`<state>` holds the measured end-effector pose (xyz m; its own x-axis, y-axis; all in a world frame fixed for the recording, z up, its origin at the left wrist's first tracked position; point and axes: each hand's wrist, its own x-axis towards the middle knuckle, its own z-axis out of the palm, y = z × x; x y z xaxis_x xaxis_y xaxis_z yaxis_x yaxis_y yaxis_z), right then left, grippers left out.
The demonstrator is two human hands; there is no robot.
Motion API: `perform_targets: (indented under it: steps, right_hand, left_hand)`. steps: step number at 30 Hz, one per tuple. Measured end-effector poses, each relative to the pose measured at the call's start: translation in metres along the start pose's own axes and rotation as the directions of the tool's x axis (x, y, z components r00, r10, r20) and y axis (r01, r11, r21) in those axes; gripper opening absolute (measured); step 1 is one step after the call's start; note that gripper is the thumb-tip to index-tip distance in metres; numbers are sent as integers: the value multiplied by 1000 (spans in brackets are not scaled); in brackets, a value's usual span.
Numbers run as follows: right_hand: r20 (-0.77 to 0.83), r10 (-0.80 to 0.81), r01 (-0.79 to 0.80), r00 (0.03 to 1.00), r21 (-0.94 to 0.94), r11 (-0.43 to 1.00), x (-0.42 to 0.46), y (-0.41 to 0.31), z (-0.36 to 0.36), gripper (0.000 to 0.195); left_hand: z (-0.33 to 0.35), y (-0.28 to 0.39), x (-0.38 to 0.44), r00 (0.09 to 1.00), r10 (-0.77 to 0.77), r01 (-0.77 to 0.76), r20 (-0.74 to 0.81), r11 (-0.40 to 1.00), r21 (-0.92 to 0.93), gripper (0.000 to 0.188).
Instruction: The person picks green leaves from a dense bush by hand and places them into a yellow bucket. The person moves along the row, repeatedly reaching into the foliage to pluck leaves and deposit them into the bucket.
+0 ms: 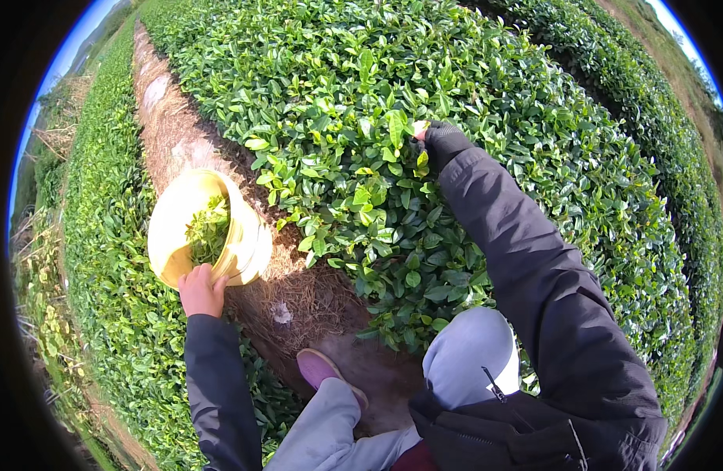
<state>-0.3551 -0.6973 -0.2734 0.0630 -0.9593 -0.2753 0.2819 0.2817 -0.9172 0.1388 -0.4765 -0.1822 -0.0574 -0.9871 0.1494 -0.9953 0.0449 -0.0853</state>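
Observation:
My left hand (202, 290), bare, grips the near rim of a yellow plastic bucket (251, 247), fingers inside and thumb along the edge. The bucket is tilted, its mouth towards me, and a heap of picked green leaves (209, 231) lies inside. Out over the clipped bushes, which look like tea (338, 76), my right hand (435, 138) wears a dark glove that leaves the fingertips bare. Its fingertips are at the pale young leaves beside an upright light-green leaf (395, 128). The glove and foliage hide most of the fingers, so whether they pinch a shoot is unclear.
A narrow dirt path (302, 300) strewn with dry straw runs between the hedge rows, with pale stones in it. My purple shoe (319, 368) stands on it. Another hedge row (102, 194) borders the path on the left; a further row (638, 88) lies to the right.

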Motion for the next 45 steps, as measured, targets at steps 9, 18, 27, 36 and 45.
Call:
perform_targets:
  steps: [9,18,27,36,45]
  right_hand:
    - [-7,2,-4,1000,-244,970,-10,-52,5,18]
    - [94,-511,346,855,-837,425,12,-24,30,24]
    - [158,-81,39,984,252,967,-29,-96,54,24]
    - [218,89,61,972,-596,800,61,-74,80,31]
    - [345,156,377,926,-813,-443,91,-38,47,23]
  left_hand:
    - [-8,13,9,984,-69,84,167,993,-81,40]
    - [10,38,32,944,-257,270,207,962,-37,23]
    - [17,29,27,961,-226,235,158,971,-41,19]
    - [15,21,22,965,-218,229,146,972,-56,26]
    - [19,20,24,976,-179,187,123,981,-51,18]
